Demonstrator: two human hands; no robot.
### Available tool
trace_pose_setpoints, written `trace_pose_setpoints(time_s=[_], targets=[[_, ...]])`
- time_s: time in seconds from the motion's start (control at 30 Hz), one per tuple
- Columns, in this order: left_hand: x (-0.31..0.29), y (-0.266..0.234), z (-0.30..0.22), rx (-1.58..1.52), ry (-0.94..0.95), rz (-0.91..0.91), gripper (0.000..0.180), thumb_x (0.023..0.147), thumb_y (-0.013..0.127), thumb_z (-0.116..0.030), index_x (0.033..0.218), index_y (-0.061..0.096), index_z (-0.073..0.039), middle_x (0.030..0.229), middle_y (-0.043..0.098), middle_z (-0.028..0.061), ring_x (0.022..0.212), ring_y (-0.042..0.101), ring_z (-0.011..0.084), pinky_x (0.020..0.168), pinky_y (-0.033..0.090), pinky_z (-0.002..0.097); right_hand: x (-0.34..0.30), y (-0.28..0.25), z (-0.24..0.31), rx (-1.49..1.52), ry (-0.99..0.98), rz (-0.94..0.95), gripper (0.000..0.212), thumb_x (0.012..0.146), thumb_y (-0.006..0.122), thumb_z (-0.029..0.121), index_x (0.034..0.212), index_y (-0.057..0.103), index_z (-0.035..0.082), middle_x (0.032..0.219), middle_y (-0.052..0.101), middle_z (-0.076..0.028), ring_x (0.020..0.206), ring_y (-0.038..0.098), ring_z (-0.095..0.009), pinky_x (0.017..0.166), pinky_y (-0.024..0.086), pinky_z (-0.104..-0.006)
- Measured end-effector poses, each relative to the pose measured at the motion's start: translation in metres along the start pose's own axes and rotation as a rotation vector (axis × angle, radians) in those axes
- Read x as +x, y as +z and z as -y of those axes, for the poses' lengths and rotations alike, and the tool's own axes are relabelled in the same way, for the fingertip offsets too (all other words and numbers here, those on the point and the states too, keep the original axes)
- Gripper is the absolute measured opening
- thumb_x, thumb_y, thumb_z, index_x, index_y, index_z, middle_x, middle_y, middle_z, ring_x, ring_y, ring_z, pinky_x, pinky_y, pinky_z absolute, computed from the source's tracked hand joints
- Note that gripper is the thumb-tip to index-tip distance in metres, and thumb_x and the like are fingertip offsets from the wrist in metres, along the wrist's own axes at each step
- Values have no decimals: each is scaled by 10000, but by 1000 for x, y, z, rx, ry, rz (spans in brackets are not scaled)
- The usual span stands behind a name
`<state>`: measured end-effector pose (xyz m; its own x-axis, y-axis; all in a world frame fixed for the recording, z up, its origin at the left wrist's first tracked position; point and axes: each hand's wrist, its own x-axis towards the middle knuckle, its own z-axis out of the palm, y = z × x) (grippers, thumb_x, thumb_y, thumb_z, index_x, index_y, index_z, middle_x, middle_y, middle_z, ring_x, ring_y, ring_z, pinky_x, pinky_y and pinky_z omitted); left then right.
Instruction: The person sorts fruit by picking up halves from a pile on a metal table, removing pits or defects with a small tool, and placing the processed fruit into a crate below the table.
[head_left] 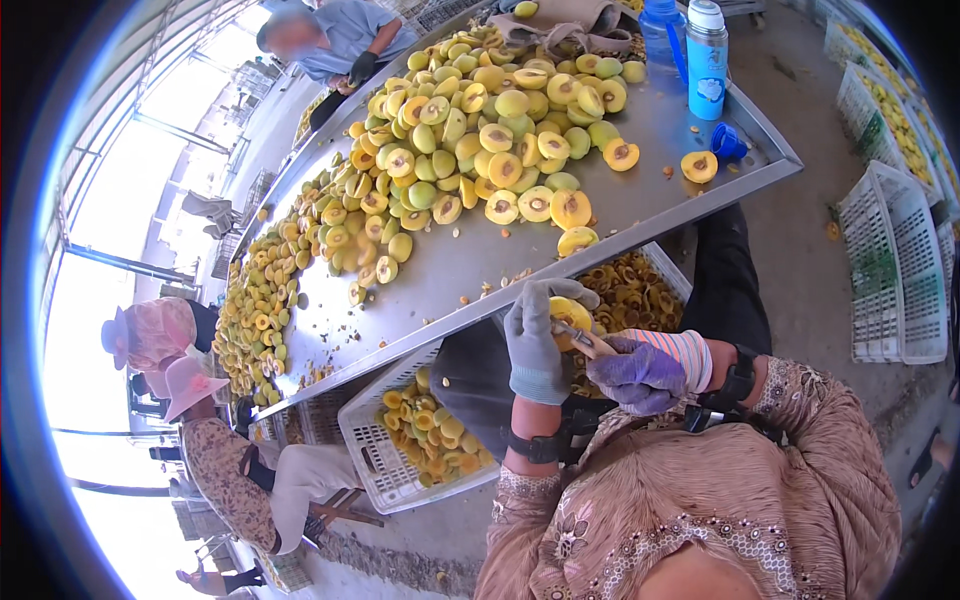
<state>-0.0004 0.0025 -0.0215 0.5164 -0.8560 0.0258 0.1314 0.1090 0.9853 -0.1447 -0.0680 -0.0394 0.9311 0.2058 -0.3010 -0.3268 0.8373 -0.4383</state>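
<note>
- Currently, the gray-gloved left hand (537, 338) pinches a yellow fruit half (570, 312) between thumb and fingers
- The purple-gloved right hand (637, 375) is closed around a small tool (592, 343), its end at the fruit half's edge
- A fruit heap (500, 120) lies on the metal table (440, 275), a white crate (430, 497) below
- The tool's tip is hard to make out

Yellow fruit half (571, 314) in gray-gloved left hand (537, 342), small tool (591, 344) in purple-gloved right hand (640, 374)

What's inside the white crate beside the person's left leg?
Heaped yellow fruit pieces. They hide the floor of the white crate; the left leg covers part too.
</note>
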Motion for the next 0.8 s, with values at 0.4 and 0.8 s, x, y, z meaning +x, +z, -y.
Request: trace_pose_setpoints(time_s=[0.4, 0.8], targets=[[0, 1, 30, -405, 35, 132, 483, 945, 382, -461, 896, 552, -12, 832, 603, 164, 587, 558, 212, 534, 473, 296, 9, -10, -11, 82, 49, 86, 272, 885, 600, 326, 724, 488, 138, 524, 360, 47, 368, 281, -23, 321, 228, -189], [-37, -190, 0, 1273, -131, -903, 432, 806, 658, -305, 1172, 542, -106, 1210, 531, 196, 988, 585, 331, 843, 492, 423, 38, -155, -56, -1652, -140, -392, 324, 864, 570, 302, 1061, 568, 44, 840, 630, -184, 755, 602, -355, 638, 478, -381]])
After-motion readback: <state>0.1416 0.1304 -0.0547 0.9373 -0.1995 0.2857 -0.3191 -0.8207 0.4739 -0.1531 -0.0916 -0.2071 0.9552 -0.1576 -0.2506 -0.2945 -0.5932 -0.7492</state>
